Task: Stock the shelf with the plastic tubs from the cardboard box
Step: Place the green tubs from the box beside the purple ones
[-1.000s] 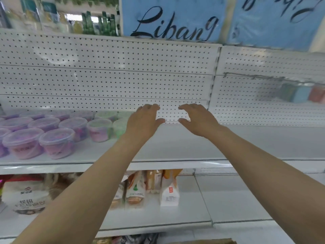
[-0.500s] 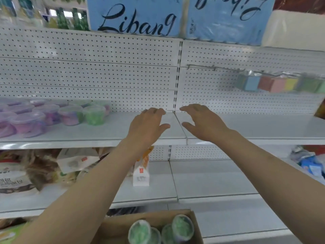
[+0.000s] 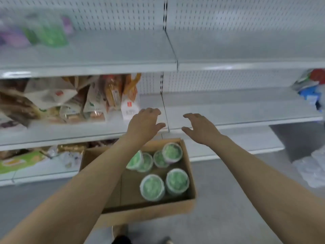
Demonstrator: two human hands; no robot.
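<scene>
Both bare hands hang empty with fingers spread and palms down, the left hand point(image 3: 145, 125) and right hand point(image 3: 200, 128) a little apart above the far end of the open brown cardboard box point(image 3: 149, 211) on the grey floor. Six round clear plastic tubs with green contents point(image 3: 152, 187) sit in the box's right half. On the white metal shelf point(image 3: 105, 55) above, blurred green and purple tubs point(image 3: 44, 32) stand at far left.

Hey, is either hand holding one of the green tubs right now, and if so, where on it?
Nothing is held. The left hand and right hand are both open and empty above the cardboard box, clear of the green tubs.
</scene>
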